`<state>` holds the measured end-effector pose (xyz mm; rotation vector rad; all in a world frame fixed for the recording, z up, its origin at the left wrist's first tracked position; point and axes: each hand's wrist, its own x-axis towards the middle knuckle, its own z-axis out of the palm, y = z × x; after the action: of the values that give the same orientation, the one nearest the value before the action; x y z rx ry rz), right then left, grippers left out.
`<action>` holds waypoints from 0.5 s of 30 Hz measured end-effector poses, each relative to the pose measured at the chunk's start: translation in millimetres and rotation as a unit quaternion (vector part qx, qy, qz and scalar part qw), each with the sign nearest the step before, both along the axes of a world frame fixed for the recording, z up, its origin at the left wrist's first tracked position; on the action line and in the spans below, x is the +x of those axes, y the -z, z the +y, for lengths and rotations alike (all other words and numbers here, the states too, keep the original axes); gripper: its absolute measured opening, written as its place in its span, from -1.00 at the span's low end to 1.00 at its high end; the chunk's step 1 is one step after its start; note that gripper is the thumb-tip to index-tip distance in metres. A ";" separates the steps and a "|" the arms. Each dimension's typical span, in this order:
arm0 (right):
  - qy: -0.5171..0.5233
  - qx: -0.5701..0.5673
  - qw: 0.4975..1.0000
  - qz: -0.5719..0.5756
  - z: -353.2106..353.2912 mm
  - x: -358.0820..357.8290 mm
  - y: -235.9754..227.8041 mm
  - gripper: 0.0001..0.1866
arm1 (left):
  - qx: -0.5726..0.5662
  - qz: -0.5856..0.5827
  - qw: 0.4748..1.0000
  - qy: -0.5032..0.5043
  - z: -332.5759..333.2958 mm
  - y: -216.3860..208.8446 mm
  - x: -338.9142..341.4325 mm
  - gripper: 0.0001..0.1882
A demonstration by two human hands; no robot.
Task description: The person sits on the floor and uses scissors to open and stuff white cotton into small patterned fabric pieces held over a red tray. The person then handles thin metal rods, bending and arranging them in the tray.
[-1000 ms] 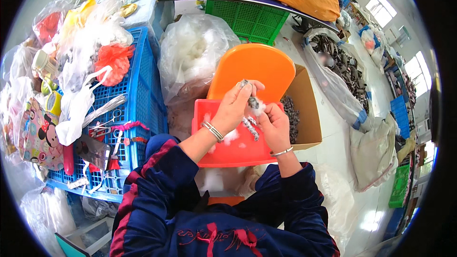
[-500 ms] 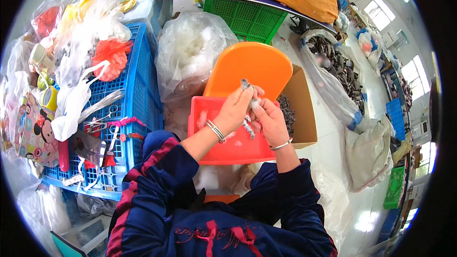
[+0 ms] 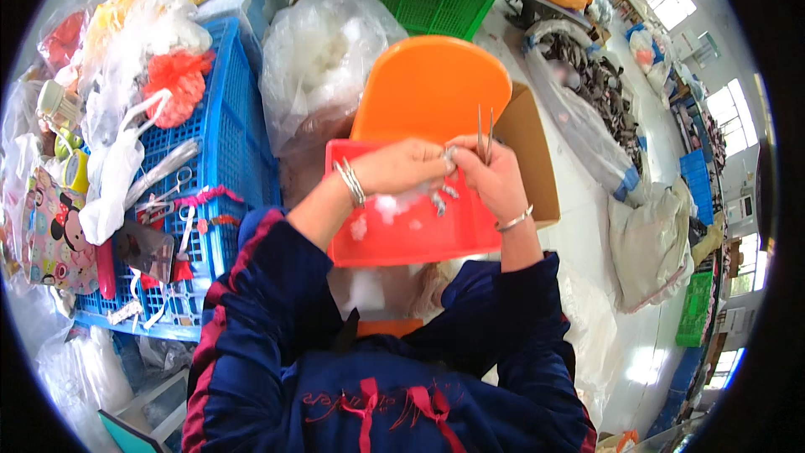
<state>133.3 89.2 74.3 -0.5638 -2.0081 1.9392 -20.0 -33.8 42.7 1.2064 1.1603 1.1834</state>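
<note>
My left hand (image 3: 412,166) is closed, its fingertips pinching a small grey plush piece (image 3: 441,200) that hangs between my two hands. My right hand (image 3: 498,183) meets it fingertip to fingertip and grips the same piece. A pair of metal tweezers (image 3: 480,126) sticks up out of my right hand, its two thin prongs apart. Below both hands is a red plastic tray (image 3: 411,250). White stuffing (image 3: 389,206) and small pale pink tufts lie in the tray. My fingers hide most of the plush piece.
An orange plastic chair back (image 3: 436,88) rises behind the tray, with a cardboard box (image 3: 530,159) on its right. A clear bag of white stuffing (image 3: 327,59) stands to the left. The blue crate (image 3: 243,109) holds scissors (image 3: 180,180) and bags. A sack of dark pieces (image 3: 595,92) lies at right.
The tweezers now show upright in my right hand. My left hand has turned flatter, its fingertips against the right hand's. The whole view has shifted, so surroundings sit slightly higher.
</note>
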 end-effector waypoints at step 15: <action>0.101 0.016 0.991 0.089 18.2 7.7 5.8 -0.90 | 0.011 0.024 0.998 0.060 -8.1 -12.9 -10.8 -0.62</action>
<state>141.0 107.5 68.5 -0.5436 -1.7952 1.7685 -30.9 -41.8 55.6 1.3091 1.0968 1.0833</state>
